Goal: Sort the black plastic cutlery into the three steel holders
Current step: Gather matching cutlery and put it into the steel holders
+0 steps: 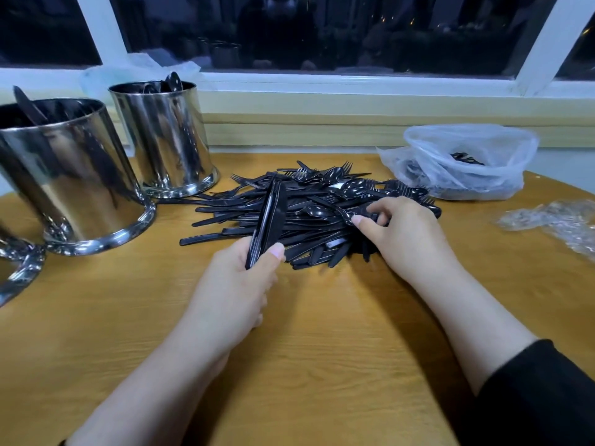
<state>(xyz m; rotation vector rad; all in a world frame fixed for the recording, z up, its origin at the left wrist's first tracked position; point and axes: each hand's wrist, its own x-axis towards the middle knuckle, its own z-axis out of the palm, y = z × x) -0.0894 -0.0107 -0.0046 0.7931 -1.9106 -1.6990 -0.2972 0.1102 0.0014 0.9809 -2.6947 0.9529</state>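
left hand (240, 278) clenched round a bundle of knives (270, 220), right hand (399, 233) pinching a spoon (341, 214) atop the cutlery pile (306, 217) between them, steel holders (74, 175) beyond the left.

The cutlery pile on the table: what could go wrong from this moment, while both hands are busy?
1. The left hand grips several knives by one end only; they may fan out and slip.
2. The right hand pinches a piece inside the tangled cutlery pile; pulling it could drag neighbours along.
3. A knife handle at the pile's near-left edge lies loose and could be knocked aside.
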